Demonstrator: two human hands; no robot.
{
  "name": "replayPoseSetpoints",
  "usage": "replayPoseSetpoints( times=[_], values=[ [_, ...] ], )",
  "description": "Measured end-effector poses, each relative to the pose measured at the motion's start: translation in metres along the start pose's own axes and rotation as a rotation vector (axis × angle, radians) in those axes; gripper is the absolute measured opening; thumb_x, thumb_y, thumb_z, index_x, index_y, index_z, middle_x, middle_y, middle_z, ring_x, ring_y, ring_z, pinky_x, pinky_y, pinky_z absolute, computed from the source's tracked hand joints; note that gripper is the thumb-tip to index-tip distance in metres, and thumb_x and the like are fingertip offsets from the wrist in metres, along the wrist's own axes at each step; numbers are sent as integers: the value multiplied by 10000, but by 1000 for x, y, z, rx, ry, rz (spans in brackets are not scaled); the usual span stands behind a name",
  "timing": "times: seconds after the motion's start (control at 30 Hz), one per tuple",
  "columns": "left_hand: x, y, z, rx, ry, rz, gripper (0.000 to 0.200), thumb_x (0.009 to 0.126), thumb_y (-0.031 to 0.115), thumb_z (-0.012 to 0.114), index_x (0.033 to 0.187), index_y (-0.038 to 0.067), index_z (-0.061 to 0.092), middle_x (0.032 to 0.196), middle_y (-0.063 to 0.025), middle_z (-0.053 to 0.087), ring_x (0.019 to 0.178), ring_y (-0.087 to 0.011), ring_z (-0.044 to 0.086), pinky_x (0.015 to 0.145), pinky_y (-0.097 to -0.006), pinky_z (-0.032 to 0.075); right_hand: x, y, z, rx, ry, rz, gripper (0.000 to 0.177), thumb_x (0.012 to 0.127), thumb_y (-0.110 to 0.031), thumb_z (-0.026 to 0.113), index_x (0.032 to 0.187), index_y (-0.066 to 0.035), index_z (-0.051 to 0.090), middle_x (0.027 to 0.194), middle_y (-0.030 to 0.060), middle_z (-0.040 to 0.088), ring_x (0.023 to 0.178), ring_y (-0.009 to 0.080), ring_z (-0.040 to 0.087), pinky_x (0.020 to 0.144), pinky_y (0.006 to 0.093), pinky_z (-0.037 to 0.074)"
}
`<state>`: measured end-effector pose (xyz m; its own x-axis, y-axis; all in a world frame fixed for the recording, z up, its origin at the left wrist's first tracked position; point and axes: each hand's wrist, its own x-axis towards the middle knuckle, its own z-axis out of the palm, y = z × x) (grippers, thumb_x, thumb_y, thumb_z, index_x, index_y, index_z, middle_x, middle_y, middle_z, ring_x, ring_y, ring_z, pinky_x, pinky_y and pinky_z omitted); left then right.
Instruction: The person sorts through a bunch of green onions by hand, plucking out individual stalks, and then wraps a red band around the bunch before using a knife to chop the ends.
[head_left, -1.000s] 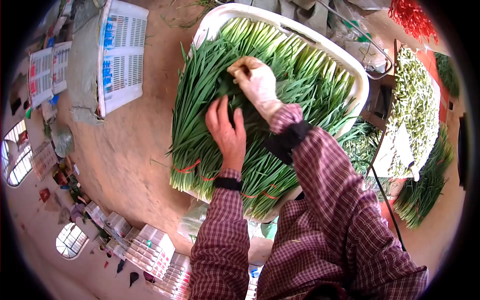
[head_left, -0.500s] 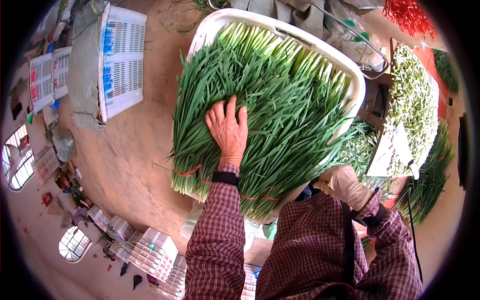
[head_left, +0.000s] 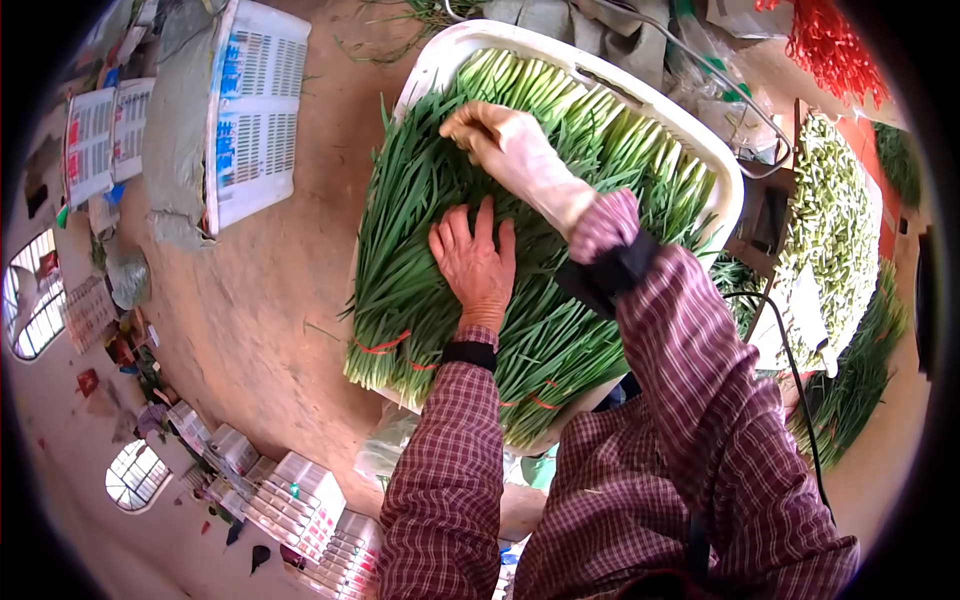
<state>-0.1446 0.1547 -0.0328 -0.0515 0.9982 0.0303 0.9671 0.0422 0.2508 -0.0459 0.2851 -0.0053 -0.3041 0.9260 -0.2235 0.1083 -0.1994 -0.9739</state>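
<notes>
Bunches of garlic chives (head_left: 560,320), several bound with red ties (head_left: 388,344), fill a white plastic crate (head_left: 732,195) in front of me. Pale stem ends line its far side, and others point toward me. My left hand (head_left: 474,262) is bare and rests on the green leaves, fingers spread. Above it, in a pale glove, my right hand (head_left: 512,158) reaches across the leaves on the far left of the crate. Its fingers are curled together, and whatever lies inside them is hidden.
To the left stands a white slatted crate (head_left: 262,110) with grey cloth on its side. Cut stem pieces (head_left: 830,240) are heaped at right, beside more greens (head_left: 860,370). Red ties (head_left: 838,50) hang at top right, near a bent metal bar (head_left: 700,60). Stacked crates (head_left: 300,500) stand at lower left.
My right hand has swung from beside my body at lower right up and left over the chives, its fingers curled. My left hand stays on the leaves. The view has shifted slightly.
</notes>
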Motion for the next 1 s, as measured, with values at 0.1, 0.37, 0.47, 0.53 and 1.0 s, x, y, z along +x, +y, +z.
replayPoseSetpoints(
  times=[0.1,0.37,0.47,0.53,1.0],
  values=[
    [-1,-1,2,12,-10,-1,392,886,332,589,1201,99,595,1125,-124,517,1137,-309,468,1029,-500,315,39,40,29,22,24,-40,172,915,-26,540,1035,-3,661,852,58,678,674,105,582,666,260,514],
    [0,-2,6,6,35,16,369,869,349,547,1122,85,594,1094,-136,507,1098,-323,460,1024,-476,292,42,56,46,-303,54,37,230,823,-268,655,1009,-142,704,915,127,705,893,318,666,799,390,518],
    [-1,-2,5,5,19,19,376,855,355,551,1098,69,588,1103,-137,506,1107,-328,456,1028,-477,288,38,50,46,-343,61,14,232,805,-266,675,1008,-155,700,904,100,709,877,297,671,785,384,518],
    [-1,-2,4,5,10,24,380,847,355,554,1089,63,586,1108,-138,506,1109,-330,456,1030,-477,288,35,47,47,-269,86,-32,204,818,-159,686,1017,-116,670,801,62,707,726,211,673,712,319,524],
    [0,0,6,27,19,1,393,813,350,594,1077,60,580,1097,-135,504,1118,-323,452,1041,-472,283,43,52,50,-343,49,-84,217,771,-195,689,980,-137,681,884,66,691,830,253,663,756,354,514]
  ],
)
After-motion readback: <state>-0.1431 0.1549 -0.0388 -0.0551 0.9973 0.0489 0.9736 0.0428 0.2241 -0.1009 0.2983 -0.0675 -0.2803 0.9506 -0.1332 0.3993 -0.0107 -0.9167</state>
